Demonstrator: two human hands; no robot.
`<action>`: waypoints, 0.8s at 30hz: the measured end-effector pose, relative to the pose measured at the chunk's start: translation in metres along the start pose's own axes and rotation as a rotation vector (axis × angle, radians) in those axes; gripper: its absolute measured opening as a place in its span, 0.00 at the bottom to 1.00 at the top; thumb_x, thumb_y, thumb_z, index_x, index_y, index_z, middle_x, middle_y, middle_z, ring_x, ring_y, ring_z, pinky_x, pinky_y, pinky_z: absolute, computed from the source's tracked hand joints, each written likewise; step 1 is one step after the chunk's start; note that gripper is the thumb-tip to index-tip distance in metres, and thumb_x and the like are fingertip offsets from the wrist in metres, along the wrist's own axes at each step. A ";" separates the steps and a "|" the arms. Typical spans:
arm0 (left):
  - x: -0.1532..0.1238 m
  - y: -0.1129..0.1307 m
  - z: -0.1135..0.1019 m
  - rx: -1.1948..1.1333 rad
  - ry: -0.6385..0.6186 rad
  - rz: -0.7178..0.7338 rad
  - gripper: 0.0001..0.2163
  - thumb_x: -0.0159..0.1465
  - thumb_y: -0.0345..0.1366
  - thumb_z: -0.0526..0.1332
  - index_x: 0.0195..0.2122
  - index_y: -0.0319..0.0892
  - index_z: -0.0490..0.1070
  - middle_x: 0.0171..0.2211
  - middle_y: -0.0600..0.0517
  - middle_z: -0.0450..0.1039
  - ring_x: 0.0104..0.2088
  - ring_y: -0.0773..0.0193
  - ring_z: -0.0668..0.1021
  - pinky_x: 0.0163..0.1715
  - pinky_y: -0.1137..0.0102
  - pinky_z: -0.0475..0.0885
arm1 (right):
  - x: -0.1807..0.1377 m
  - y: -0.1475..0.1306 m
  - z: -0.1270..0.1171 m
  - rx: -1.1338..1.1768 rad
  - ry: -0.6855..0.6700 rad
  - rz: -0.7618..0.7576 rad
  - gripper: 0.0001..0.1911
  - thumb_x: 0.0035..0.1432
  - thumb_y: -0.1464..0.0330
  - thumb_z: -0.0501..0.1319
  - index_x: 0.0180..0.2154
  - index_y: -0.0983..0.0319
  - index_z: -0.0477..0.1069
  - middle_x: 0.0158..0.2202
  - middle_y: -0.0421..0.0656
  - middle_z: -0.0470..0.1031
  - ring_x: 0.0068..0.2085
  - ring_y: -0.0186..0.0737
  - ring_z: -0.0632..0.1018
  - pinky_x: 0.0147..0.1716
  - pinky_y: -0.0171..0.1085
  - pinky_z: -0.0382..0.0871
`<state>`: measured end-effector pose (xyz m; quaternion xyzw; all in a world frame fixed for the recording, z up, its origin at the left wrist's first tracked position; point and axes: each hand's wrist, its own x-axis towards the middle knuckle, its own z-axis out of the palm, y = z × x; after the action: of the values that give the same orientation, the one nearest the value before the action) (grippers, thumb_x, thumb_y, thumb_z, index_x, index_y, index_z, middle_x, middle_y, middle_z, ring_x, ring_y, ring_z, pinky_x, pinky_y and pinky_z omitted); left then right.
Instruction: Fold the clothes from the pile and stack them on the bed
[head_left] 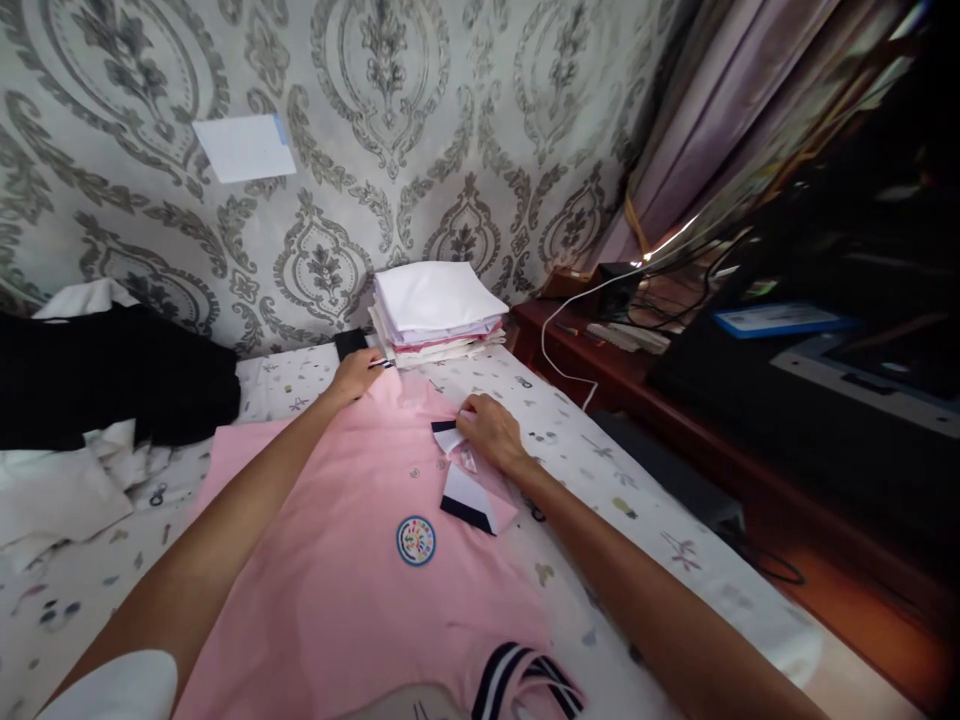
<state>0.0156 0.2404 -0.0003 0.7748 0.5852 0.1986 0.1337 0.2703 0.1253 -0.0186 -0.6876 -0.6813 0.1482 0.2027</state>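
Fingers of the left hand [357, 378] are closed in a pinch at a striped sleeve cuff [382, 363]; those of the right hand [492, 432] are drawn together at the white, navy-edged collar [468, 492]. Both belong to a pink polo shirt [322, 560] lying front up, below and between the fingers, on a patterned white sheet [622, 520]. Gripping sleeve and collar probably lets the hands steady and smooth the shoulder between them. The left fingertips are small and partly hidden, so their exact grip is uncertain. Just beyond the fingers, a stack of folded clothes [439, 300] sits against the wall, presumably to leave working room; dark clothing [112, 375] lies well to their left.
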 end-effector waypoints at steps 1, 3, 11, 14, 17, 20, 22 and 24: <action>0.001 0.002 -0.003 -0.035 0.017 0.043 0.07 0.62 0.33 0.56 0.35 0.41 0.73 0.32 0.51 0.76 0.34 0.60 0.76 0.33 0.72 0.65 | 0.004 0.000 0.001 0.000 0.006 -0.018 0.15 0.57 0.68 0.57 0.45 0.60 0.75 0.49 0.48 0.76 0.50 0.48 0.75 0.45 0.40 0.65; 0.003 0.005 -0.008 -0.106 0.019 0.132 0.07 0.62 0.33 0.55 0.36 0.40 0.73 0.35 0.50 0.76 0.37 0.60 0.76 0.36 0.71 0.66 | 0.020 -0.002 0.005 0.026 0.007 -0.045 0.23 0.57 0.65 0.61 0.54 0.63 0.71 0.54 0.52 0.73 0.55 0.51 0.73 0.51 0.43 0.65; -0.009 0.012 -0.013 -0.423 -0.104 0.324 0.12 0.64 0.42 0.55 0.37 0.39 0.72 0.35 0.50 0.75 0.38 0.61 0.75 0.38 0.70 0.68 | 0.112 -0.049 0.039 0.804 -0.222 0.018 0.27 0.38 0.65 0.74 0.43 0.65 0.74 0.38 0.46 0.79 0.38 0.43 0.77 0.37 0.38 0.71; -0.029 -0.003 -0.020 -0.451 -0.136 0.244 0.15 0.64 0.46 0.55 0.43 0.40 0.70 0.34 0.51 0.74 0.34 0.61 0.74 0.34 0.69 0.67 | 0.119 -0.055 0.052 0.926 -0.260 -0.028 0.16 0.39 0.62 0.71 0.28 0.63 0.72 0.25 0.40 0.75 0.30 0.37 0.75 0.32 0.36 0.70; -0.062 -0.033 -0.038 -0.307 -0.228 0.099 0.21 0.60 0.48 0.61 0.51 0.44 0.67 0.40 0.50 0.75 0.37 0.59 0.76 0.37 0.68 0.69 | 0.118 -0.050 0.058 1.041 -0.240 -0.033 0.16 0.38 0.60 0.70 0.26 0.62 0.69 0.22 0.36 0.71 0.27 0.35 0.72 0.29 0.36 0.68; -0.101 -0.070 -0.065 -0.071 -0.277 -0.030 0.27 0.55 0.46 0.65 0.55 0.44 0.65 0.48 0.45 0.74 0.45 0.54 0.76 0.44 0.64 0.70 | 0.119 -0.044 0.060 1.111 -0.218 -0.018 0.16 0.38 0.60 0.70 0.26 0.61 0.68 0.21 0.34 0.70 0.26 0.34 0.72 0.28 0.35 0.68; -0.126 -0.092 -0.085 0.011 -0.252 -0.083 0.27 0.55 0.45 0.63 0.56 0.43 0.65 0.52 0.43 0.72 0.50 0.52 0.75 0.49 0.63 0.69 | 0.121 -0.043 0.061 1.127 -0.213 -0.002 0.15 0.38 0.62 0.70 0.26 0.60 0.68 0.21 0.34 0.70 0.25 0.34 0.72 0.28 0.35 0.69; -0.147 -0.109 -0.102 0.033 -0.230 -0.123 0.25 0.56 0.44 0.61 0.54 0.42 0.65 0.54 0.43 0.71 0.52 0.52 0.75 0.50 0.63 0.69 | 0.123 -0.043 0.062 1.126 -0.213 0.013 0.14 0.38 0.63 0.70 0.26 0.60 0.69 0.21 0.35 0.71 0.25 0.34 0.72 0.28 0.35 0.70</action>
<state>-0.1598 0.1273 0.0194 0.7573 0.6154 0.0902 0.1992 0.2064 0.2518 -0.0436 -0.4591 -0.5098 0.5580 0.4669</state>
